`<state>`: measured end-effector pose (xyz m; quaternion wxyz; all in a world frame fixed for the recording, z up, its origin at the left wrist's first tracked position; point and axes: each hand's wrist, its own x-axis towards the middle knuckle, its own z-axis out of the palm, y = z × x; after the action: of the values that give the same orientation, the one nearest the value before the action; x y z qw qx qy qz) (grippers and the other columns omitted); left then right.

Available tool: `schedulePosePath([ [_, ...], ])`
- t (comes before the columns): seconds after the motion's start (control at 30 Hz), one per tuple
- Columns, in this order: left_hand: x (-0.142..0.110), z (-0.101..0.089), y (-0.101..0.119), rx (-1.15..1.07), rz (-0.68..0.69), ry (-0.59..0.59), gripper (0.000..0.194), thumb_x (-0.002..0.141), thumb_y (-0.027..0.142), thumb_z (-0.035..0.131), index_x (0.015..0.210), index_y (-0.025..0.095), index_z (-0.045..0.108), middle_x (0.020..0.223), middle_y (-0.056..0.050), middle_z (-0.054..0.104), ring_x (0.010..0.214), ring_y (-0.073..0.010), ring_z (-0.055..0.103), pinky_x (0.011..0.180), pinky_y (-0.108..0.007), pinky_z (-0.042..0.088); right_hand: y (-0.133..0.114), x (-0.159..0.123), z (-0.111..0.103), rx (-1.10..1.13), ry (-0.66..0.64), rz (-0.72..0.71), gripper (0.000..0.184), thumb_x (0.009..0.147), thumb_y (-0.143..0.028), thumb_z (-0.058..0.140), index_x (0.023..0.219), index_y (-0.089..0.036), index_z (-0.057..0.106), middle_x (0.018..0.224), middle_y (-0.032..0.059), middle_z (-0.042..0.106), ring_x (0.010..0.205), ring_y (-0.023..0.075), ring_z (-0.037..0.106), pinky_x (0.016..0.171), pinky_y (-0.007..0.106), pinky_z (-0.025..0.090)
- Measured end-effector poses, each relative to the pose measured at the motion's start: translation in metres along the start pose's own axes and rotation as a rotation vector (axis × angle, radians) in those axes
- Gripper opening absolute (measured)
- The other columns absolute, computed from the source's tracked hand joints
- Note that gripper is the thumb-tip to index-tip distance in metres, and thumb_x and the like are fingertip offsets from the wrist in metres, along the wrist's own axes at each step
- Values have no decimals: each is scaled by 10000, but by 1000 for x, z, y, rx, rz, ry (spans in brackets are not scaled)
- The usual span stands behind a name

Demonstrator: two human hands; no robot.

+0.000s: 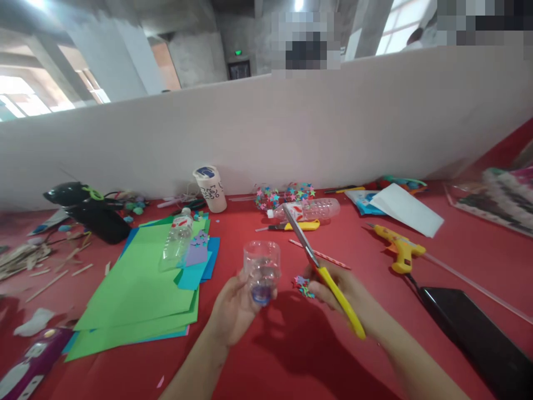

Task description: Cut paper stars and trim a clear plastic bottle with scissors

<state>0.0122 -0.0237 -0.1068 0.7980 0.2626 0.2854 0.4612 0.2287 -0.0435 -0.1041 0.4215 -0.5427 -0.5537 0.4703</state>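
Note:
My left hand (237,305) is wrapped round a clear plastic cup (262,258), which looks like a cut-off piece of bottle. It is held with its open end up, and a bluish patch shows at its base. My right hand (328,291) grips a pair of scissors (339,297) with yellow handles, seen edge-on. Their grey blades point up and away to the left. Beside the right fingertips lies a small heap of coloured stars (303,286). Part of the right hand is hidden behind the handles.
Green paper sheets (137,283) bear a clear bottle (177,241) on the left. Farther back are a tumbler (210,189), star-covered pieces (266,197), another bottle (318,210) and a yellow cutter (302,225). A glue gun (397,244) and black power bank (470,333) lie right.

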Motion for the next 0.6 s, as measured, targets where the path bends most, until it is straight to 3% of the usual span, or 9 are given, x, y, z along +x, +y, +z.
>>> schedulePosePath([
  [0.13, 5, 21, 19, 96, 82, -16, 454, 646, 508, 827, 948, 182, 734, 851, -37, 764, 696, -165, 674, 686, -278, 508, -20, 5, -4, -63, -87, -72, 442, 744, -650, 670, 691, -222, 573, 534, -55, 468, 468, 111, 369, 440, 267, 282],
  [0.3, 13, 41, 34, 114, 67, -117, 470, 668, 580, 778, 896, 173, 724, 795, -61, 754, 692, -205, 688, 670, -310, 508, -31, 9, -12, -116, -130, -146, 457, 769, -659, 660, 710, -219, 551, 554, -48, 470, 462, 109, 387, 425, 258, 290],
  [0.6, 13, 46, 51, 168, 220, -276, 444, 767, 555, 708, 998, 176, 740, 838, -59, 741, 694, -177, 667, 683, -288, 502, -48, 23, -18, -196, -186, -201, 557, 784, -758, 575, 770, -201, 561, 579, -67, 410, 471, 94, 343, 421, 233, 276],
])
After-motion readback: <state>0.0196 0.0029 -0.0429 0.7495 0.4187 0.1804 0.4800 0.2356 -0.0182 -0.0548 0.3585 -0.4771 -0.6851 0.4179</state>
